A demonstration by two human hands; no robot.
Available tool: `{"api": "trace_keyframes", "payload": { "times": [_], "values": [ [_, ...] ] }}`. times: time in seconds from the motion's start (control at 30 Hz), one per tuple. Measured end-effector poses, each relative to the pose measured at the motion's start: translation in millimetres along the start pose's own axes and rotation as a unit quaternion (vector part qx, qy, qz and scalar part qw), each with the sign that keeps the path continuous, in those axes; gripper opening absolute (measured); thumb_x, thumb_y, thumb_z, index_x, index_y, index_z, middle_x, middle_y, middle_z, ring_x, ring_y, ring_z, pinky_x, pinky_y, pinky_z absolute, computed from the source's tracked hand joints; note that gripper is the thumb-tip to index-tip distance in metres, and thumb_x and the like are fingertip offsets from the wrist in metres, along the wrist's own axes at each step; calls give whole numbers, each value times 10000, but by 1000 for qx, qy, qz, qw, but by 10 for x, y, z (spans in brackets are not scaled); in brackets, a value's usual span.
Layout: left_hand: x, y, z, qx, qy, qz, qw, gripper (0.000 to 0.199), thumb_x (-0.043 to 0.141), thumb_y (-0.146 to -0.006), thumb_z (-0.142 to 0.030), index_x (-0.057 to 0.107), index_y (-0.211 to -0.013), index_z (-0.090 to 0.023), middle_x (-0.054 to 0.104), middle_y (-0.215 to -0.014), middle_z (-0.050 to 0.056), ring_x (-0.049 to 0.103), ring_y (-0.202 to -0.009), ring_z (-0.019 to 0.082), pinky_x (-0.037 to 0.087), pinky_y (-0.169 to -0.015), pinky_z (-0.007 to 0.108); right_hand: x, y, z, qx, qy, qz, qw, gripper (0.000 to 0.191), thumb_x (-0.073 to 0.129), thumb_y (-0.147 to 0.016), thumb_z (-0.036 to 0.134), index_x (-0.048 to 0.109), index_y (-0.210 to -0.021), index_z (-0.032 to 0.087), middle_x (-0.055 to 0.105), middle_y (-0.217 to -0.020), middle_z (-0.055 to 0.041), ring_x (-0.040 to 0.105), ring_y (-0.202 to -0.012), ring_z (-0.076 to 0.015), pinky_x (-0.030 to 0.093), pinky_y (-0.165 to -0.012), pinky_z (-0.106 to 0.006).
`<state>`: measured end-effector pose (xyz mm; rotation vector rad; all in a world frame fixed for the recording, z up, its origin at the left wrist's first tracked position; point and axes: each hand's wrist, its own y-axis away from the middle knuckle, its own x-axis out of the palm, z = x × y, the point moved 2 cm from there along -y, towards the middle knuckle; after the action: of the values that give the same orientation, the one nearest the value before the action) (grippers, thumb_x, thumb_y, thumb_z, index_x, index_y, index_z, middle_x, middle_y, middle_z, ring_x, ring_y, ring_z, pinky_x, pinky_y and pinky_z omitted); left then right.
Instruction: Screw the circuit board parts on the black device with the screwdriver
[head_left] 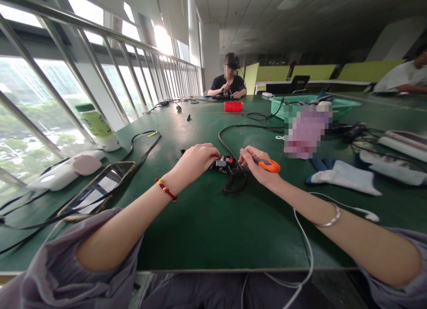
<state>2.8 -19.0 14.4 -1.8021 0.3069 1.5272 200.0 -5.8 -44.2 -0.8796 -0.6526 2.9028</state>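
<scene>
A small black electronic device [221,164] with a grey block, red-orange parts and thin wires lies on the green table. My left hand [200,160] is closed on its left side, fingertips at its upper edge. In my right hand [255,166] is a screwdriver with an orange and grey handle [269,165]. The handle sticks out behind the palm; its tip is too small to make out near the device's right side. A black cable [233,142] curves down to the device and loops beneath it.
To the left are a phone [96,189], a white device [68,169], a strap and a green-capped bottle [98,127]. A red box [233,106] and green basket [343,105] stand farther back. Gloves [347,177] and earphones [370,215] lie right. A person [228,80] sits opposite.
</scene>
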Motion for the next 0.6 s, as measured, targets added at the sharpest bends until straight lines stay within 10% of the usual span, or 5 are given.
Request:
{"api": "trace_keyframes", "payload": {
  "times": [0.6],
  "values": [
    [45, 44, -139, -4, -156, 56, 986, 241, 415, -930, -148, 651, -979, -157, 602, -928, 65, 607, -855, 187, 448, -629, 248, 18, 22, 28, -6, 29, 15, 999, 448, 356, -868, 617, 535, -734, 229, 620, -728, 11, 588, -681, -151, 418, -629, -261]
  ]
}}
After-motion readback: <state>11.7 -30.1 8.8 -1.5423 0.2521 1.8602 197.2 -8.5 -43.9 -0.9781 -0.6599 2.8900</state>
